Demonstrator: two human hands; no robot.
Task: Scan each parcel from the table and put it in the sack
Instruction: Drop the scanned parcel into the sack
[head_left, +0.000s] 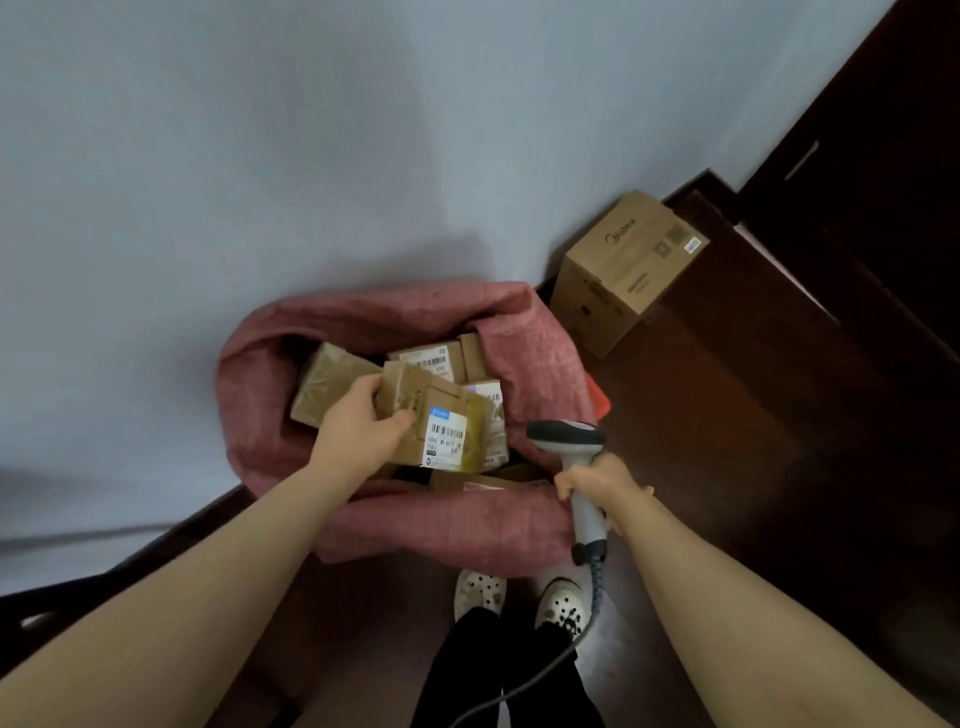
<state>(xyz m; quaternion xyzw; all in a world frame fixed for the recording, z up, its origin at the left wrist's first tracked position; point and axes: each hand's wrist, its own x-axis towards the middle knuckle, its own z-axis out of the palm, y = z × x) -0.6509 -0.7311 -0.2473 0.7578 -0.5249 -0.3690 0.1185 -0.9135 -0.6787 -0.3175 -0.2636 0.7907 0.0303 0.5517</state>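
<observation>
A pink woven sack (260, 395) stands open on the dark floor against the wall, with several taped cardboard parcels inside it. My left hand (358, 431) grips a small brown parcel (441, 415) by its left end, over the sack's mouth; its white barcode label faces up. Under it lie other parcels, one plain brown (324, 384) at the left and one labelled (431, 358) at the back. My right hand (597, 480) holds the grey handle of a barcode scanner (569, 436) at the sack's right rim. The scanner head points left toward the held parcel.
A larger printed cardboard box (623, 270) sits on the floor to the sack's right, near dark wooden furniture (857, 208). The scanner's cable (545, 670) trails down past my feet in white shoes (561, 605). The pale wall (311, 156) fills the upper view.
</observation>
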